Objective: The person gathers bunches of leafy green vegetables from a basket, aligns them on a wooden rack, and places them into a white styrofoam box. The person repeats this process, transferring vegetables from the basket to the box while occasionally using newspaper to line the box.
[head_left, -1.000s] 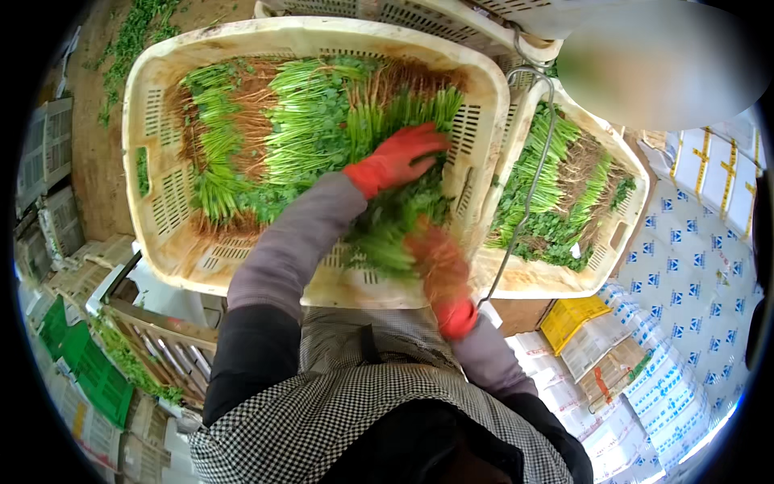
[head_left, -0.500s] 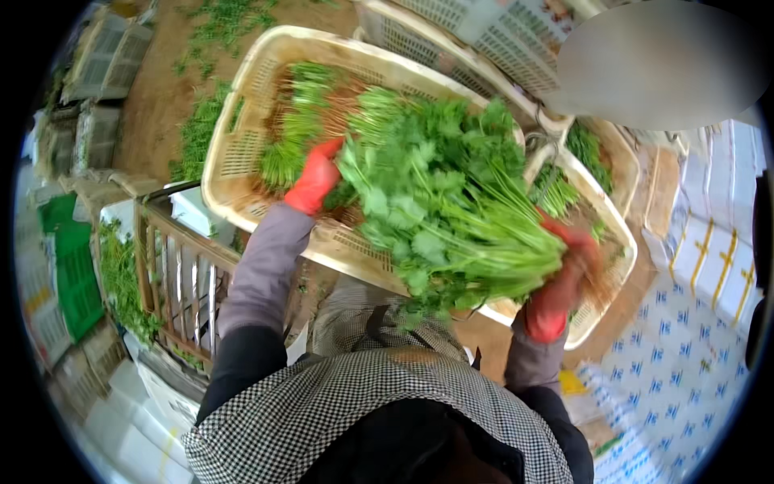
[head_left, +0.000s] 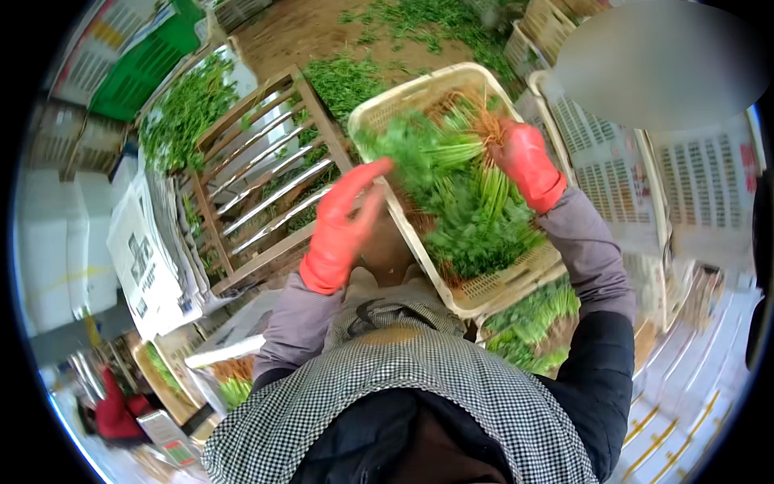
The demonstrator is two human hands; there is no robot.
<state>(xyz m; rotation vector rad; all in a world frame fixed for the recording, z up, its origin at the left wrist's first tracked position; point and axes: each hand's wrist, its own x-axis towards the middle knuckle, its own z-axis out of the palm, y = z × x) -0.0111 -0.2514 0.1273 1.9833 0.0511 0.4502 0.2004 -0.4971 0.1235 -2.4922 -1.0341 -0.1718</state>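
Red rubber gloves cover both my hands. My right hand (head_left: 528,165) is closed around the root end of a coriander bunch (head_left: 443,152), whose green leaves point left inside a cream plastic crate (head_left: 453,300). More coriander (head_left: 484,226) with pale stems and reddish-brown roots lies beneath and nearer to me. Just outside the crate's left rim hovers my left hand (head_left: 340,226), open and slightly blurred, its thumb and fingers apart. It holds nothing, and its fingertips come near the leaves.
A slatted wooden rack (head_left: 266,177) stands to the left, beside loose greens (head_left: 189,113) and stacked newspapers (head_left: 149,250). White crates (head_left: 601,169) stand close on the right. Another crate of greens (head_left: 532,323) sits nearer to me. Someone in red sleeves (head_left: 121,411) is at the lower left.
My view has swung left toward the rack. The coriander bunch, held across both hands before, is now lower in the crate. My left hand has come away; the right still grips the roots.
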